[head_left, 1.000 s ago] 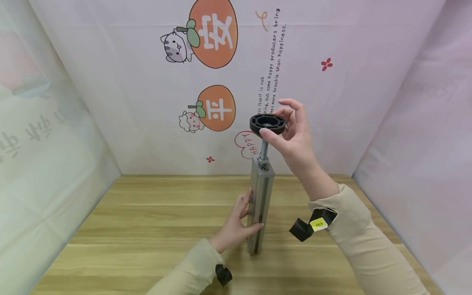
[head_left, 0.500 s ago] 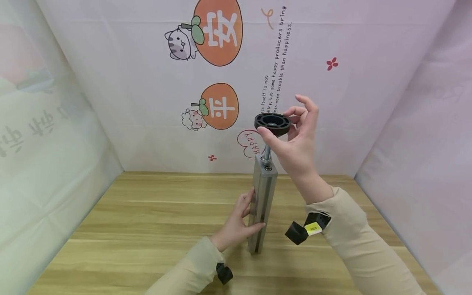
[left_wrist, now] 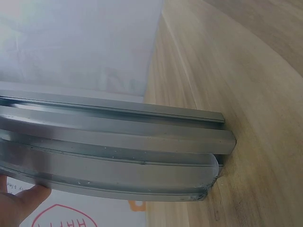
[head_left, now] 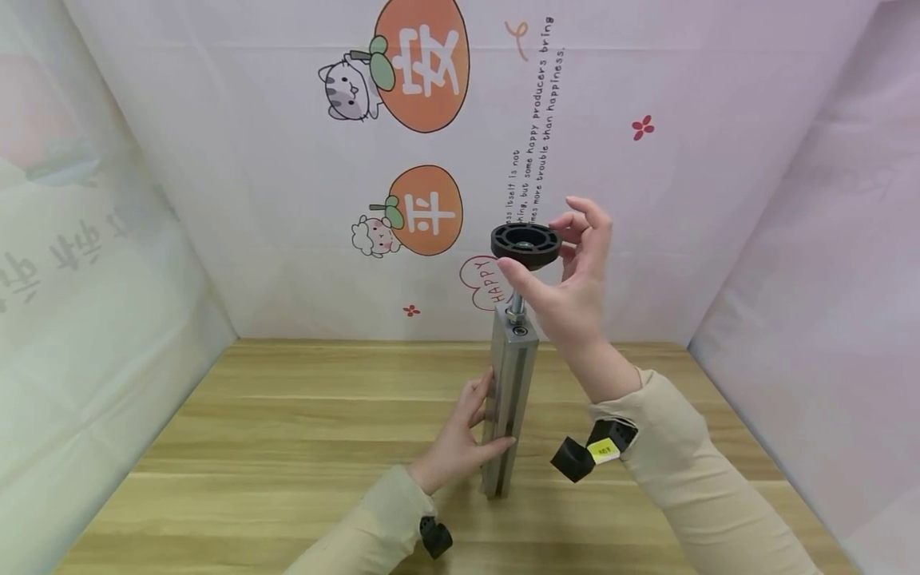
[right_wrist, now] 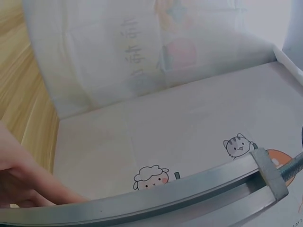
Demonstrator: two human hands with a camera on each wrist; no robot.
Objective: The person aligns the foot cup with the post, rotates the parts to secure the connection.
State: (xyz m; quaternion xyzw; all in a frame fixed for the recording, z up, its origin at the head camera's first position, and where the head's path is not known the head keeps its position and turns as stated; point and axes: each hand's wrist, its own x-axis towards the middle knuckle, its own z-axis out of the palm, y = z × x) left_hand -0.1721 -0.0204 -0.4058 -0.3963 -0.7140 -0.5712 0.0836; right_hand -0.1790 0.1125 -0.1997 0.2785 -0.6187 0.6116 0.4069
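A grey aluminium profile (head_left: 509,399) stands upright on the wooden table; its lower end meets the wood in the left wrist view. My left hand (head_left: 456,447) grips it low down, thumb on the near side and fingers on the far side. From the end plate (head_left: 519,329) on top rises a threaded rod (head_left: 517,305), which bears a round black levelling foot (head_left: 528,254) with a hollow, ribbed face turned up. My right hand (head_left: 578,291) holds the foot by its rim between thumb and fingers. The right wrist view shows the rod (right_wrist: 292,168) only partly.
The wood-grain table (head_left: 287,447) spreads around the profile. A printed white cloth (head_left: 273,192) hangs behind it, and further cloth walls stand at left (head_left: 93,303) and right (head_left: 812,303). Black wrist cameras are strapped to both sleeves.
My right hand has shifted its fingers and thumb around the foot's rim, and its wrist has moved slightly left. The left hand keeps its grip on the profile, which remains upright.
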